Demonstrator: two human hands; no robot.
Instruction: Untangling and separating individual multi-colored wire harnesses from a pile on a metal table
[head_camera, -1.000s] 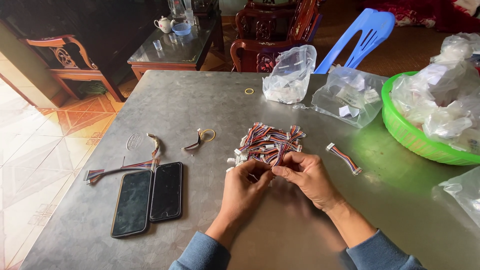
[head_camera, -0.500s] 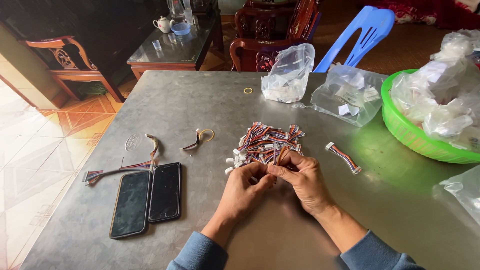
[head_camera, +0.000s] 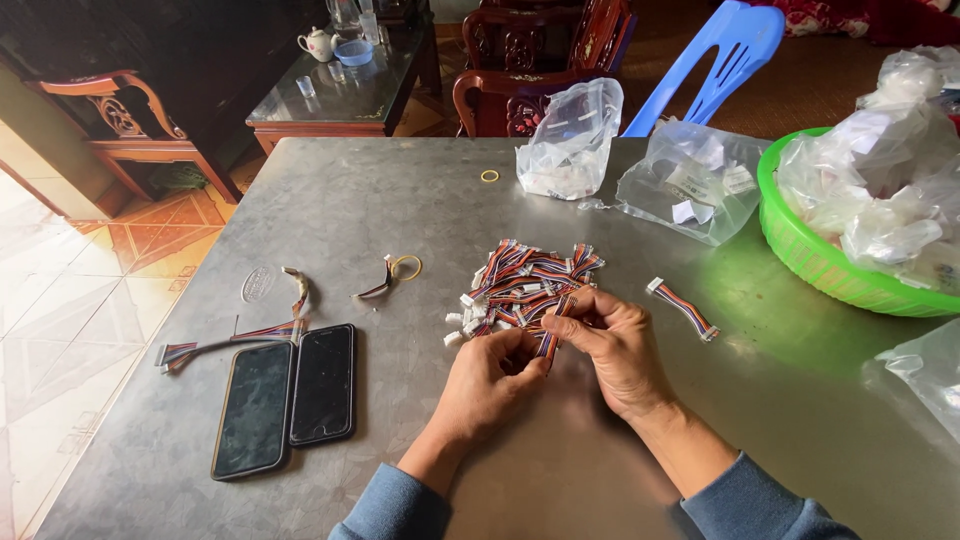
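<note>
A pile of short multicoloured wire connectors (head_camera: 522, 280) with white plugs lies in the middle of the grey metal table (head_camera: 400, 200). My left hand (head_camera: 490, 385) and my right hand (head_camera: 612, 345) meet just in front of the pile. Together they pinch one small wire connector (head_camera: 552, 325) between the fingertips, its coloured wires running up toward the pile. One more wire connector (head_camera: 683, 308) lies apart to the right of my right hand.
Two dark phones (head_camera: 285, 395) lie at the left, with longer cables (head_camera: 230, 335) and a rubber band (head_camera: 405, 266) nearby. Two clear plastic bags (head_camera: 570, 140) stand at the back. A green basket (head_camera: 800, 250) of bags sits at the right. A blue chair (head_camera: 715, 55) stands behind.
Both hands have stayed in front of the pile, the fingers shifting slightly on the held connector. Nothing else on the table has moved.
</note>
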